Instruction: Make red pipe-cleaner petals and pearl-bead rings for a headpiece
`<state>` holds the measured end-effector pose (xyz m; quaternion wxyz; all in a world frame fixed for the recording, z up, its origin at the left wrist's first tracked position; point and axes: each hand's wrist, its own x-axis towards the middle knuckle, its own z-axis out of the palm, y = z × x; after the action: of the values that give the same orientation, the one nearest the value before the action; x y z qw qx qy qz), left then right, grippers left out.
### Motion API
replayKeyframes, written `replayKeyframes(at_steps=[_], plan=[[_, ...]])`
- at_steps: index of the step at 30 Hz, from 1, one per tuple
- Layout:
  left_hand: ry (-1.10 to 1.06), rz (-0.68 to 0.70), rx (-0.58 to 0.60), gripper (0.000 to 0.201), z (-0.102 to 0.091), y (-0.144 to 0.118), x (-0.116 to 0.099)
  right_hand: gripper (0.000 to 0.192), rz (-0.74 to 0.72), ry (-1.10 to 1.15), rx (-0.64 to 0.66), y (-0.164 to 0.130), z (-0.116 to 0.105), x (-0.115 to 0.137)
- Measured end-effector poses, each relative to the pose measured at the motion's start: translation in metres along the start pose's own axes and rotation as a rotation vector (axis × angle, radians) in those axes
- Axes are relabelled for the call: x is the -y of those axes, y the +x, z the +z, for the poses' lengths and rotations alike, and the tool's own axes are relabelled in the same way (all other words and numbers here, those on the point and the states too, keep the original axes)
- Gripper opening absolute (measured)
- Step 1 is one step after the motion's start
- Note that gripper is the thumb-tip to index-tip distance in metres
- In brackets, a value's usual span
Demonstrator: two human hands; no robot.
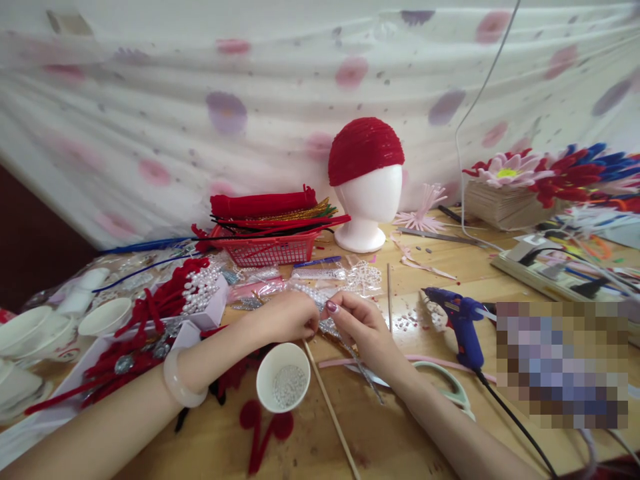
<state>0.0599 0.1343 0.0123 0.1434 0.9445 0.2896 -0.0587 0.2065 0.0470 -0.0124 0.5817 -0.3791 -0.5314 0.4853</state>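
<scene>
My left hand (287, 317) and my right hand (361, 325) meet over the wooden table (400, 427), fingertips pinched together on a small silvery beaded piece (325, 325) between them. A pale bangle (181, 385) circles my left wrist. Right below the hands stands a white paper cup (283, 378) with small clear beads inside. A thin wooden stick (331, 410) lies slanted under the hands. Scissors with pale green handles (445, 385) rest under my right forearm.
A blue glue gun (461, 321) with a black cord lies to the right. A red basket of pipe cleaners (270, 248) and a white foam head with a red cap (367, 187) stand behind. Red pipe cleaner pieces, pearls and white cups fill the left side.
</scene>
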Motion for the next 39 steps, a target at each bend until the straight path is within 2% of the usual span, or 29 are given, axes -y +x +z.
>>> replayKeyframes(at_steps=[5,8,11,13,15,19,22,25,31,39], plan=[[-0.062,0.015,0.04,0.016,0.002,0.0,0.003,0.038,0.008,0.001,0.009,0.0,0.0,-0.001],[-0.153,0.026,0.052,0.012,-0.004,-0.005,0.007,0.038,0.008,-0.005,0.007,0.0,-0.001,-0.003],[-0.281,0.002,-0.018,0.009,-0.018,-0.018,0.011,0.037,0.014,-0.012,0.002,0.0,-0.002,-0.005],[-0.371,-0.046,-0.08,0.017,-0.026,-0.031,0.011,0.036,0.022,-0.004,0.005,-0.001,-0.002,-0.005],[-0.582,-0.078,-0.134,0.028,-0.03,-0.043,0.008,0.035,0.019,0.0,0.021,-0.004,0.001,-0.002],[-1.222,-0.083,-0.215,0.036,-0.021,-0.058,-0.004,0.032,-0.004,-0.052,0.096,-0.014,0.008,0.006],[-1.515,-0.065,-0.191,0.036,-0.008,-0.061,-0.013,0.03,-0.015,-0.102,0.158,-0.02,0.011,0.01],[-1.711,-0.098,-0.183,0.033,-0.001,-0.061,-0.019,0.028,-0.026,-0.1,0.18,-0.022,0.013,0.012],[-1.899,-0.197,-0.178,0.028,0.001,-0.061,-0.023,0.023,-0.167,-0.137,0.133,-0.019,0.014,0.015],[-1.988,-0.25,-0.13,0.022,0.002,-0.061,-0.026,0.02,-0.235,-0.26,0.109,-0.02,0.012,0.013]])
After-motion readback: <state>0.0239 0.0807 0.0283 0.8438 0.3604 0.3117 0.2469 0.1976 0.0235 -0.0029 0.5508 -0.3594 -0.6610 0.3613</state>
